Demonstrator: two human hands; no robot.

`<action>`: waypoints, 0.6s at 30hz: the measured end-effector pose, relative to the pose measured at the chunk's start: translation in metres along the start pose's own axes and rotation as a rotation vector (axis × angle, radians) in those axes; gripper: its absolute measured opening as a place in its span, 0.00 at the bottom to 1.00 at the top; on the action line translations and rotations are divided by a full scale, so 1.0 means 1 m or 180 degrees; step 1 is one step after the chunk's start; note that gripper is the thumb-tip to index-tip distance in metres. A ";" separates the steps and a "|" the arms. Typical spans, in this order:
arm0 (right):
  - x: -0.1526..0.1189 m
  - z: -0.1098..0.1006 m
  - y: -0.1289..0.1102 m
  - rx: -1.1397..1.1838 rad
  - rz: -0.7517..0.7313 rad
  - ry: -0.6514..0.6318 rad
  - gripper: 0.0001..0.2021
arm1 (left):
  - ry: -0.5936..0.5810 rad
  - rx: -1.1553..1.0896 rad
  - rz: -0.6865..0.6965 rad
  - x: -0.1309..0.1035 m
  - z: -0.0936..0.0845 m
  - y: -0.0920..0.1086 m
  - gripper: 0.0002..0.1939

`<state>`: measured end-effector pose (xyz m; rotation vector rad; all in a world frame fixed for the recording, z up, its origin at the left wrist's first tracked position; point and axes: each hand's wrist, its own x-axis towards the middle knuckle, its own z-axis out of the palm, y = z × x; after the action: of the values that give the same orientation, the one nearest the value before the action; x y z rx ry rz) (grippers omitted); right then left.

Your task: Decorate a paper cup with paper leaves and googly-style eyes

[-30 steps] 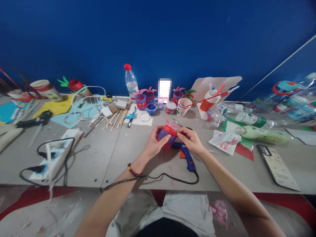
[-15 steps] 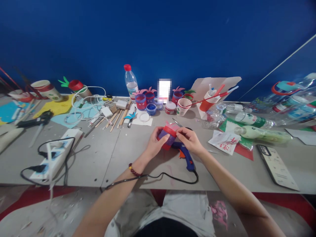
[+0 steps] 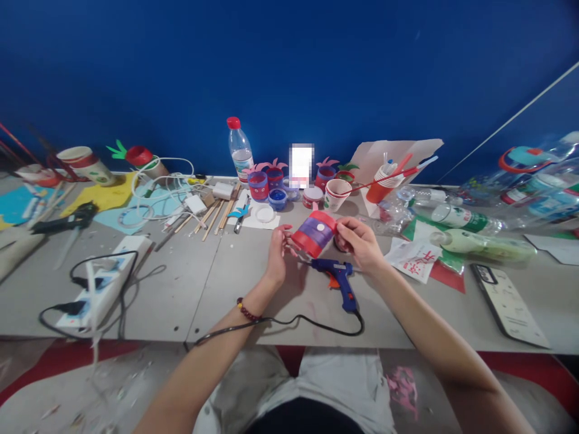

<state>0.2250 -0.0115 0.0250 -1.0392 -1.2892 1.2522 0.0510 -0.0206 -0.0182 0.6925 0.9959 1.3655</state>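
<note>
A red and purple paper cup (image 3: 315, 233) with a white dot on its side is tilted above the table. My right hand (image 3: 359, 242) grips its right end between thumb and fingers. Beside the cup's left end is my left hand (image 3: 279, 250), fingers apart and curved; whether a fingertip touches the cup I cannot tell. Below the cup lies a blue glue gun (image 3: 340, 278) with an orange trigger, its black cord (image 3: 298, 319) trailing left over the table.
Behind stand painted cups (image 3: 259, 185), a blue paint jar (image 3: 277, 199), a white paper cup (image 3: 337, 194) and a water bottle (image 3: 239, 150). A power strip (image 3: 106, 283) lies left; a phone (image 3: 509, 304) and plastic bottles (image 3: 465, 218) lie right.
The cup has been turned and lifted a little, so its white dot now shows. My left hand has come away from around it, leaving the cup in my right hand.
</note>
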 end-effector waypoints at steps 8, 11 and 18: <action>0.020 -0.012 0.000 -0.0512 -0.0222 0.0200 0.15 | 0.0543 0.0420 0.0341 0.013 -0.009 0.007 0.16; 0.038 -0.011 0.006 -0.0424 -0.0131 0.0173 0.16 | 0.0430 0.0551 0.0358 0.011 -0.006 0.006 0.15; 0.075 0.006 0.015 -0.0924 -0.0415 -0.0043 0.13 | 0.0397 0.0777 0.0478 0.010 -0.007 0.006 0.13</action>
<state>0.2101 0.0635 0.0176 -1.1298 -1.5559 0.9943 0.0409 -0.0115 -0.0176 0.8870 1.2445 1.4446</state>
